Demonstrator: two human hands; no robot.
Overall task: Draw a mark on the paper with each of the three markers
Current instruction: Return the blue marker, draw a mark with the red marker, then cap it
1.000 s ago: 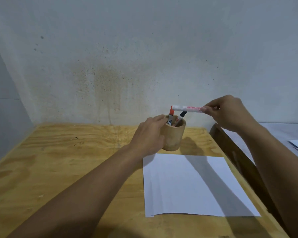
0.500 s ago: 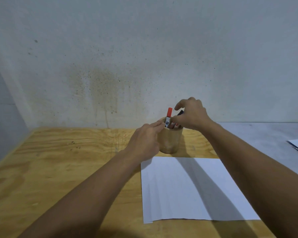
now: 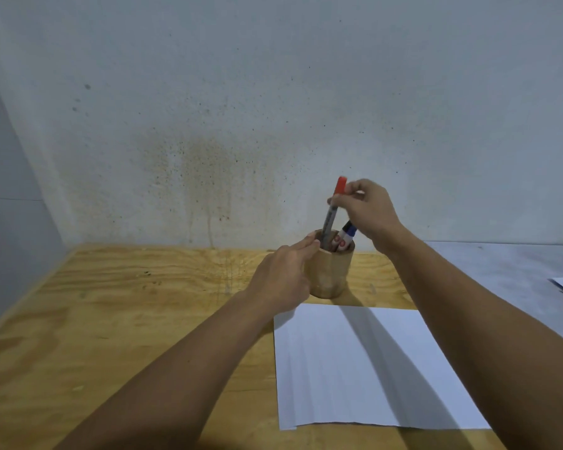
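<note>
Since half a second ago our right hand (image 3: 368, 211) has lifted the red-capped marker (image 3: 333, 211), pinched near its cap, tip end still inside the wooden cup (image 3: 332, 271). Our left hand (image 3: 285, 277) wraps the cup, steadying it. If the marker snags the two others (image 3: 345, 238), the cup could tip. The paper (image 3: 355, 368), apparently unmarked, lies on a plywood table (image 3: 127, 319) beneath a stained wall (image 3: 208, 125).

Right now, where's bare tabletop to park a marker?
Free: the wooden table left of the left hand, and the paper between the forearms. Crowded: the wooden cup, where the left hand grips it and the right hand holds the red-capped marker.
</note>
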